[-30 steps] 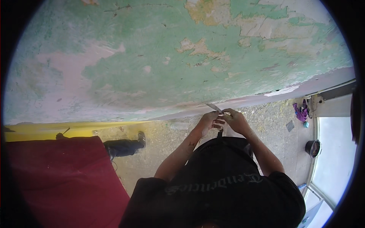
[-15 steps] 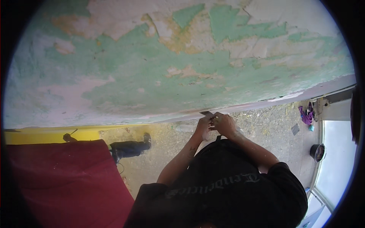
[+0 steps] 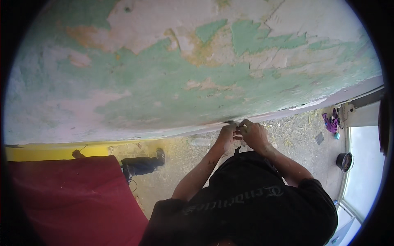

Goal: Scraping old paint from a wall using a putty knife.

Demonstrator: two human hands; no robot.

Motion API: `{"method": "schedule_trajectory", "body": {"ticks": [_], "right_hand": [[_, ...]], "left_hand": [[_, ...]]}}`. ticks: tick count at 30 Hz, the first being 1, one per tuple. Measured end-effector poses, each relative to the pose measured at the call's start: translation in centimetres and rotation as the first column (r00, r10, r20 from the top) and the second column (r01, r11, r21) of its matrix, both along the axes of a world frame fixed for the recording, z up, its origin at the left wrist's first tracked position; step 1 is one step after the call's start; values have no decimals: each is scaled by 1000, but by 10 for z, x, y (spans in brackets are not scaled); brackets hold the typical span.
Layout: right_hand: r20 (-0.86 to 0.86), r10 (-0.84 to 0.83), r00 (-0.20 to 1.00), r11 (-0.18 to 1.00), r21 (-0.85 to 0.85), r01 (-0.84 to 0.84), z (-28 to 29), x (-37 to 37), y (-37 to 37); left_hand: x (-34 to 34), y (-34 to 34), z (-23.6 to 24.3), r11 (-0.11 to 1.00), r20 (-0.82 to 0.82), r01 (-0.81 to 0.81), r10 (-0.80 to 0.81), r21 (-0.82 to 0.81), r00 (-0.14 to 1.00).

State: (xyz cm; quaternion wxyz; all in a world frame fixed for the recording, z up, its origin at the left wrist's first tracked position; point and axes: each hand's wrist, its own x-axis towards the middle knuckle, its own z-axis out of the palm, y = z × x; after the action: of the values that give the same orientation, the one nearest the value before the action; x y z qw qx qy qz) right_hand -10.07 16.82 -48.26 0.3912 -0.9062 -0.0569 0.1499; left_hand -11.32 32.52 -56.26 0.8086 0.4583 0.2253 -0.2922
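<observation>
The wall (image 3: 164, 86) in front of me has peeling green paint, with pale and tan patches. Low on it, the thin grey blade of a scraper (image 3: 230, 122) lies against or very close to the surface. My left hand (image 3: 225, 137) is closed on the scraper just below the blade. From the other side my right hand (image 3: 254, 134) grips it too, its fingers bent and meeting the left ones. Between the hands the scraper's handle is mostly hidden.
Crumbs of debris litter the floor (image 3: 287, 143). A black bucket (image 3: 344, 162) stands at the right by a pale panel, with purple cloth (image 3: 331, 121) farther off. At left a dark red sheet (image 3: 74, 192) partly hides another person, whose hand (image 3: 77, 154) holds a thin tool near a yellow wall.
Both my hands have shifted slightly right with the scraper, its blade looking more edge-on now. The other person's hand has moved a little, and the view has tilted slightly.
</observation>
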Motion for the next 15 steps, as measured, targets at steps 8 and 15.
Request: {"method": "schedule_trajectory", "body": {"ticks": [8,15], "right_hand": [[-63,55,996,998,19,-54,-54,-4,25],[0,278,961,959,59,-277,-78,-34,7]], "left_hand": [[-9,13,-32,991,-65,-84,91,108,994],[-51,37,-23,989,-14,10,-8,146,1000]]}}
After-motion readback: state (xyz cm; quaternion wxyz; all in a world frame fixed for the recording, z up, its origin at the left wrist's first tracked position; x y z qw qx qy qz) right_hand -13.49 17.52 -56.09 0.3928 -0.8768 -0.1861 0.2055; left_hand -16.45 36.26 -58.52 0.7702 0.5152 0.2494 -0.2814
